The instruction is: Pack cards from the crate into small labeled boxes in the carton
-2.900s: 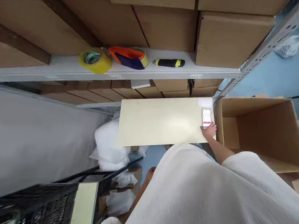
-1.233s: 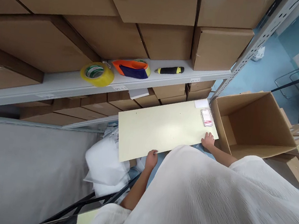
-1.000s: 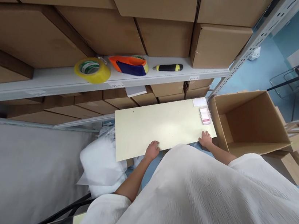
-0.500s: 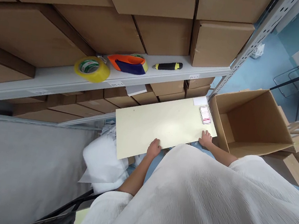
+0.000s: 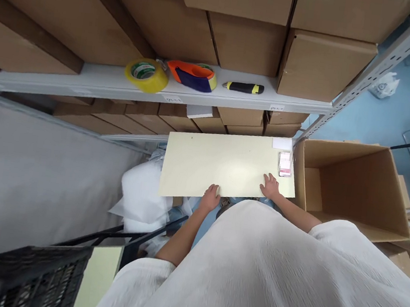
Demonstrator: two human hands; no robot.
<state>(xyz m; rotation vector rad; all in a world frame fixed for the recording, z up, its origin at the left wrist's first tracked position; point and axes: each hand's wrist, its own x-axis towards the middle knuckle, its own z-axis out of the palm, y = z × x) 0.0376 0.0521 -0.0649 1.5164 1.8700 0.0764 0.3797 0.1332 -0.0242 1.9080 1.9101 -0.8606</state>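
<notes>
A pale cream rectangular board [image 5: 222,161] lies flat in front of me below the shelf. On its near edge, left of the middle, rests my left hand [image 5: 210,198], its fingers slightly bent over the top surface. My right hand [image 5: 270,186] lies with spread fingers on the board nearer its right end. Just beyond the right hand is a small white-and-pink label or card [image 5: 284,164], partly blurred out. A white paper slip [image 5: 282,143] sits at the board's far right corner. Neither hand holds a loose item.
A shelf [image 5: 235,96] crosses ahead, bearing cardboard boxes [image 5: 326,66], yellow tape [image 5: 147,75], an orange-and-blue tape dispenser [image 5: 192,76] and a utility knife [image 5: 244,87]. An open carton [image 5: 359,184] stands right. White wrapping [image 5: 145,193] and a black crate [image 5: 49,274] are left.
My right hand has moved left along the board and further in from its edge. My left hand stays at the near edge. The view has turned, showing more of the black crate.
</notes>
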